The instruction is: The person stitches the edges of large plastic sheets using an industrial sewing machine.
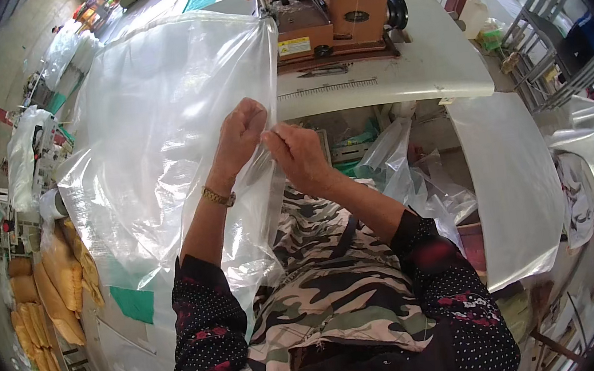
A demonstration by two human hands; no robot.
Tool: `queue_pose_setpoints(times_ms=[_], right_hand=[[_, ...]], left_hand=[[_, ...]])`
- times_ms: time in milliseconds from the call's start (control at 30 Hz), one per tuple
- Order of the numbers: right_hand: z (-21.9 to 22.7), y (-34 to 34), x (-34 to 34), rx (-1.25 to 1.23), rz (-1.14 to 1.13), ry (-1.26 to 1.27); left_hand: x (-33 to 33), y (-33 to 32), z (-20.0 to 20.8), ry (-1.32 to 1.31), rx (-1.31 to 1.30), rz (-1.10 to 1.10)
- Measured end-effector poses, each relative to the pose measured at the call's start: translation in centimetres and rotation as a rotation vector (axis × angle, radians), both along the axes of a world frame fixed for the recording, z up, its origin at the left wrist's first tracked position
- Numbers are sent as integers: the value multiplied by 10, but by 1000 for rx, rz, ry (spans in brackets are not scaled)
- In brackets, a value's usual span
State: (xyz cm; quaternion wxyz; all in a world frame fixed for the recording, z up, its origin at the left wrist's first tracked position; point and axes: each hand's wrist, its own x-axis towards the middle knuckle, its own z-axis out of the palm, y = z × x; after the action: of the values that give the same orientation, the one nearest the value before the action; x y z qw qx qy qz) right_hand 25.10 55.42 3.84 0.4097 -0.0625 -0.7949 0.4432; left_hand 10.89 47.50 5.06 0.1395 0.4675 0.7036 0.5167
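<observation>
A large translucent white plastic sheet (pixel 143 122) hangs over the left part of the sewing table and down beside my lap. Its right edge runs down from the needle area of a brown sewing machine (pixel 338 30). My left hand (pixel 241 134) is closed on the sheet near that edge, its wrist circled by a gold-coloured watch. Just right of and below it, my right hand (pixel 301 154) is pinched on the same edge. The fingertips of both hands are close together, and the bit of sheet between them is mostly hidden.
Thread snips (pixel 323 72) lie on the white table (pixel 438 74) before the machine, above a printed ruler scale. A pale sheet panel (pixel 513 183) hangs at the right. Grey metal chairs (pixel 551 32) stand beyond. Yellow-brown bundles (pixel 62 278) lie at the left.
</observation>
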Motion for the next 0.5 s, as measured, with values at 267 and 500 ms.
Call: queue_pose_setpoints(times_ms=[267,500], right_hand=[[2,5,5,314,30,-250],[1,0,-2,334,116,-233]], left_hand=[[16,0,15,-217,-59,52],[11,2,10,-223,87,86]])
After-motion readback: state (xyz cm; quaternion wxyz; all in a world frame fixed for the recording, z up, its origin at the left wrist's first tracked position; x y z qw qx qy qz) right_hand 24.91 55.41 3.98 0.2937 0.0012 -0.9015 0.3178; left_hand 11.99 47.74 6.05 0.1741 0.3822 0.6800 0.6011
